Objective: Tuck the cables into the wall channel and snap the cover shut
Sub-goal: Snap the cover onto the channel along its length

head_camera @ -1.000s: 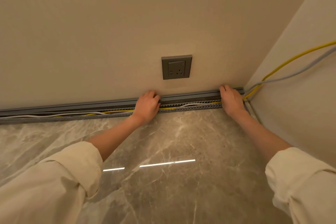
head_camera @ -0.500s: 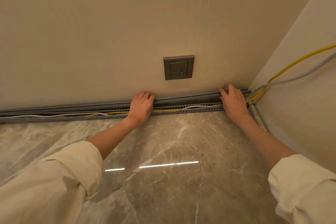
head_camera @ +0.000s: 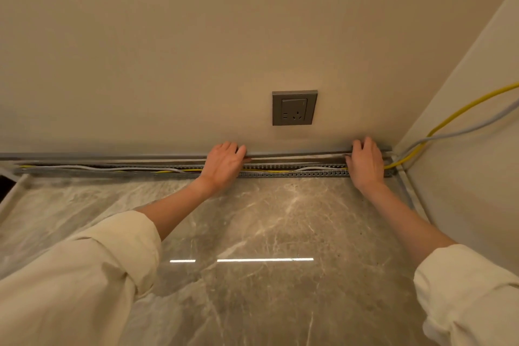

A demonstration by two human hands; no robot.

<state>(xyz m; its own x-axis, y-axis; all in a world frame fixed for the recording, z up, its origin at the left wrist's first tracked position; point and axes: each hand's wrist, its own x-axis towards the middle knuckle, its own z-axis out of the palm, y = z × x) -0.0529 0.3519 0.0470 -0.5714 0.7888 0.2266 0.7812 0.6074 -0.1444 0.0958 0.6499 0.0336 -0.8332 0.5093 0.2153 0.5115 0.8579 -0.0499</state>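
A grey slotted cable channel [head_camera: 295, 174] runs along the foot of the back wall. Its long grey cover [head_camera: 295, 154] stands raised above it against the wall. A yellow cable [head_camera: 174, 170] and a grey-white cable [head_camera: 92, 168] lie in the open channel. Both cables leave at the right corner and rise along the side wall. My left hand [head_camera: 224, 161] rests on the cover's edge near the middle, fingers curled over it. My right hand [head_camera: 365, 160] holds the cover near the right end, by the corner.
A grey wall socket [head_camera: 294, 107] sits on the back wall above the channel, between my hands. The floor [head_camera: 266, 219] is glossy grey marble. The side wall [head_camera: 463, 177] closes the space at the right. A dark gap shows at the far left.
My left hand has slid up from the channel onto the cover's edge. My right hand has stayed near the corner. The camera has shifted a little.
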